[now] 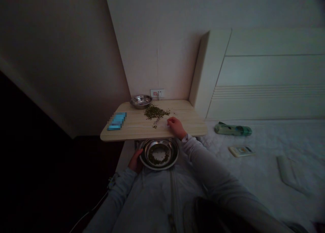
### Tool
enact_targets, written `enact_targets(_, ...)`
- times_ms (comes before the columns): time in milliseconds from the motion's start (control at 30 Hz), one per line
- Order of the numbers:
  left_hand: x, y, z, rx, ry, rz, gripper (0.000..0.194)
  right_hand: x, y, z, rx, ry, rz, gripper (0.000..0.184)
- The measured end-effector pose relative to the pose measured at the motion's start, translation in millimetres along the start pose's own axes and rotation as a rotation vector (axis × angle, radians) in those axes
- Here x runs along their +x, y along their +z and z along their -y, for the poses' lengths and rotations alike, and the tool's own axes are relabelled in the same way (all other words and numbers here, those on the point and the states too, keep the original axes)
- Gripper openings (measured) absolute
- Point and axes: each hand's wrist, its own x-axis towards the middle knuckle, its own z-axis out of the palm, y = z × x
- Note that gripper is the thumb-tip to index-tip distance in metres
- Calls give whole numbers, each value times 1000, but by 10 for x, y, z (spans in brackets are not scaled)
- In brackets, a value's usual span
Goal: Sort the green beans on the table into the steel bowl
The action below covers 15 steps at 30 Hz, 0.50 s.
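Grips wide round silver metal bowl [159,154] by its left side with left hand [136,161], grains inside, near front edge of pale flat wooden bench [134,128]. Holds right hand [176,127] curled beside loose pile of small green grains [153,112] on bench; can't tell if pinching any. Has smaller round silver metal bowl [141,102] behind, leftward.

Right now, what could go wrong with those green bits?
The left hand holds the large bowl at one side only, so it might tip and spill its green bits. The loose pile lies open on the tabletop, so a careless sweep of the right hand could scatter it.
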Motion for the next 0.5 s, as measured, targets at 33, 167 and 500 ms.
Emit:
enact_targets(33, 0, 3, -1, 0, 2, -4, 16, -11, -15, 3, -10, -2, -7, 16)
enact_targets(167, -12, 21, -9, 8, 5, -9, 14, -33, -39, 7, -63, -22, -16, 15)
enact_targets(500, -12, 19, -4, 13, -9, 8, 14, -62, -7, 39, -233, -42, -20, 15)
